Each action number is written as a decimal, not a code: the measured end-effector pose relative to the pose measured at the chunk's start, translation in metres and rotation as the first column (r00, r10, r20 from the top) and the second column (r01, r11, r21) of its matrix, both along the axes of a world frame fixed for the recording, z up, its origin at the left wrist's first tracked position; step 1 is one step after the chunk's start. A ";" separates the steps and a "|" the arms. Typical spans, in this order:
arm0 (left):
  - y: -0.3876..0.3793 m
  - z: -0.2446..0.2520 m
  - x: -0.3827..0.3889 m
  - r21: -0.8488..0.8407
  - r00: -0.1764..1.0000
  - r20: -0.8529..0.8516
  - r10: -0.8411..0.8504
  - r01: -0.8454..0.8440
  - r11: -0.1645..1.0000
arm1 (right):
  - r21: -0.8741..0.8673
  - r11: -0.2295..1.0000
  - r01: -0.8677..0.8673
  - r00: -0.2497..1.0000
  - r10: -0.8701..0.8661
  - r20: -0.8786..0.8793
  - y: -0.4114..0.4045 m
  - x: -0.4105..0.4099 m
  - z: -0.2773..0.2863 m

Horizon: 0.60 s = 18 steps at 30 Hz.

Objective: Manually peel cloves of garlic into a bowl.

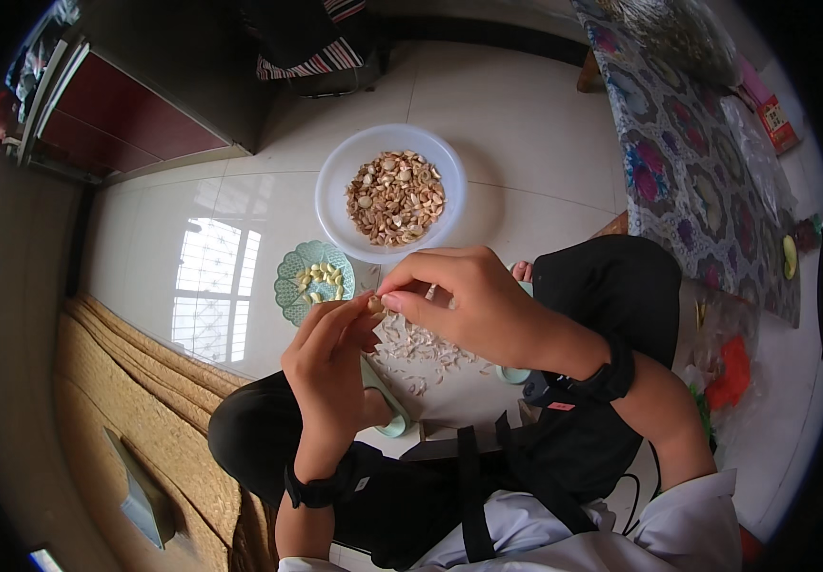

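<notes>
My left hand and my right hand meet at the fingertips in front of me. Between them they pinch a small pale clove, which looks like garlic and is partly covered by the fingers. Just beyond my left fingers is a green scalloped plate carrying several peeled, yellowish cloves. Farther out, a white plastic basin contains a heap of brownish, unpeeled cloves. Papery skins lie scattered on the floor below my hands, between my feet.
A table with a flowered cloth stands at the right, with plastic bags on it. Rolled woven mats lie at the left. A dark red-fronted cabinet is at upper left. Glossy tiles reflect a window.
</notes>
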State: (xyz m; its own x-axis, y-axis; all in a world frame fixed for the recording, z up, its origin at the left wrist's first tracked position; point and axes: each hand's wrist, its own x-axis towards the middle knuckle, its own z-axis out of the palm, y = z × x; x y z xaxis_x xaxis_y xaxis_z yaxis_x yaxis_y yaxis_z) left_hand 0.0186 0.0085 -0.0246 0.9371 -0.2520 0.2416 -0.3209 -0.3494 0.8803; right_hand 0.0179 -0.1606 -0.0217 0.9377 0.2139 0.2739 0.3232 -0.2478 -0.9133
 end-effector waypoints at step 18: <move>-0.002 0.000 -0.003 0.200 0.973 0.229 -0.028 -0.019 0.980 | 0.494 0.869 0.037 0.852 0.231 -0.470 0.007 -0.005 0.000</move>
